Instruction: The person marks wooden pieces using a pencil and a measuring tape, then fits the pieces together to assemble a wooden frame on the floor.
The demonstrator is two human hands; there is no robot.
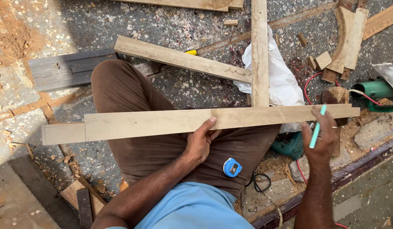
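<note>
The long plank lies flat across the seated person's lap, and the left hand grips its near edge, thumb up on the face. The right hand is closed around a teal pencil, tip up at the plank's right end — poised, not yet touching wood. No pencil line shows on the face that I can make out, so marking looks undone. The blue tape measure sits on the thigh, set aside.
</note>
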